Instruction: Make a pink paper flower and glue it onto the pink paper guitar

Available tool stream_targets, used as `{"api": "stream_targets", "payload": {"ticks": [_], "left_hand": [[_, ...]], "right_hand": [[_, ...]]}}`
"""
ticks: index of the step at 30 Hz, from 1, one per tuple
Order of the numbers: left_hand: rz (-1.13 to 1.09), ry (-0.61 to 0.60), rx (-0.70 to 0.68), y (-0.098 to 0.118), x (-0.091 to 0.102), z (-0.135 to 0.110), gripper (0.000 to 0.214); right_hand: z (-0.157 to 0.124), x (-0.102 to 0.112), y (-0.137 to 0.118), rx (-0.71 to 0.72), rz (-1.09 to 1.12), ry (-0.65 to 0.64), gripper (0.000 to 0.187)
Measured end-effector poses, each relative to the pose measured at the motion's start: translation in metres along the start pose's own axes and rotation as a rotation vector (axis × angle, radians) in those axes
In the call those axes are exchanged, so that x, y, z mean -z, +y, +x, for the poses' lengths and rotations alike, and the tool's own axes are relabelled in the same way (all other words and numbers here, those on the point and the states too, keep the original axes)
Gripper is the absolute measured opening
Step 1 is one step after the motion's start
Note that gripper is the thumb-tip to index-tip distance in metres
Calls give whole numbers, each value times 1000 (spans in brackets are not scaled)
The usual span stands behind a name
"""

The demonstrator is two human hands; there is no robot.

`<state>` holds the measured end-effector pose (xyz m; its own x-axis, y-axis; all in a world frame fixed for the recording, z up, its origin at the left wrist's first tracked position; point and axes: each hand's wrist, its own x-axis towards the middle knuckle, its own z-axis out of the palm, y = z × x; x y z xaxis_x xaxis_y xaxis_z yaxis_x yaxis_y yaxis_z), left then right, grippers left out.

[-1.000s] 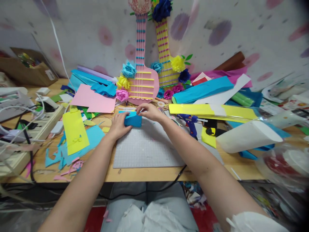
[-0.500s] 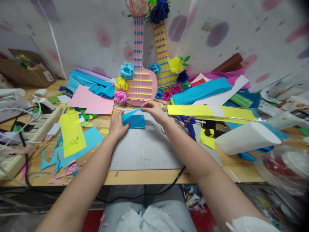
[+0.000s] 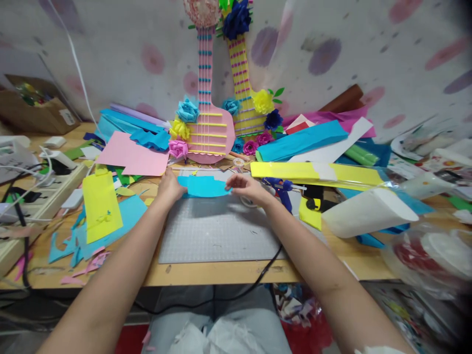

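A strip of blue crepe paper (image 3: 203,187) is stretched flat between my hands, just above the far edge of the grey cutting mat (image 3: 217,231). My left hand (image 3: 168,187) pinches its left end and my right hand (image 3: 246,187) pinches its right end. Both hands are closed on the paper. Behind them a pink paper guitar (image 3: 208,123) and a yellow paper guitar (image 3: 246,93), both trimmed with paper flowers, lean against the wall.
A blue glue gun (image 3: 279,189) lies right of my right hand, its cord running off the table's front edge. Sheets of pink (image 3: 131,157), yellow (image 3: 99,206) and blue paper cover the left side. A power strip (image 3: 33,206) sits far left. A white roll (image 3: 365,214) lies right.
The folded blue paper has been opened out into a longer flat strip. My right hand has moved right and toward me, drawing the paper's end away from my left hand.
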<state>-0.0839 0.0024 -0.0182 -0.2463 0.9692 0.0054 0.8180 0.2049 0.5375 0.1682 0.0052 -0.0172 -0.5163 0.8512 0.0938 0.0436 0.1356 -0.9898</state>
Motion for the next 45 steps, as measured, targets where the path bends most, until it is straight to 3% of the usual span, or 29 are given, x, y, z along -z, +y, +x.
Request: {"api": "stream_targets", "payload": {"ticks": [3, 8, 16, 18, 21, 23, 25, 27, 29, 33, 38, 45], "left_hand": [[78, -46, 88, 10, 5, 1, 88], [77, -104, 69, 11, 8, 3, 77], [90, 62, 160, -14, 26, 19, 86], [119, 213, 76, -13, 25, 15, 87], [80, 418, -195, -3, 16, -3, 70], [-7, 307, -488, 4, 7, -21, 52], [-72, 21, -727, 8, -4, -40, 49], [-63, -159, -797, 8, -13, -55, 53], [-34, -203, -771, 7, -20, -63, 42], [-5, -131, -647, 3, -23, -64, 14], [-35, -76, -443, 3, -21, -56, 20], [-87, -31, -371, 6, -24, -49, 43]], "right_hand": [[-12, -7, 13, -7, -142, -68, 16], [-17, -12, 18, 55, -350, -103, 19], [-25, -4, 9, 30, -457, -112, 19], [-25, -3, 7, 34, -449, -111, 19], [-23, -3, 7, 63, -454, -109, 20], [-22, -2, 9, 80, -446, -97, 19], [-21, -1, 14, 88, -388, -70, 16], [-21, 0, 18, 85, -308, -43, 15], [-20, 0, 22, 68, -253, -32, 15], [-21, -5, 25, 27, -317, 30, 22], [-22, -14, 22, 7, -581, 172, 29], [-16, -22, 22, -45, -724, 347, 30]]}}
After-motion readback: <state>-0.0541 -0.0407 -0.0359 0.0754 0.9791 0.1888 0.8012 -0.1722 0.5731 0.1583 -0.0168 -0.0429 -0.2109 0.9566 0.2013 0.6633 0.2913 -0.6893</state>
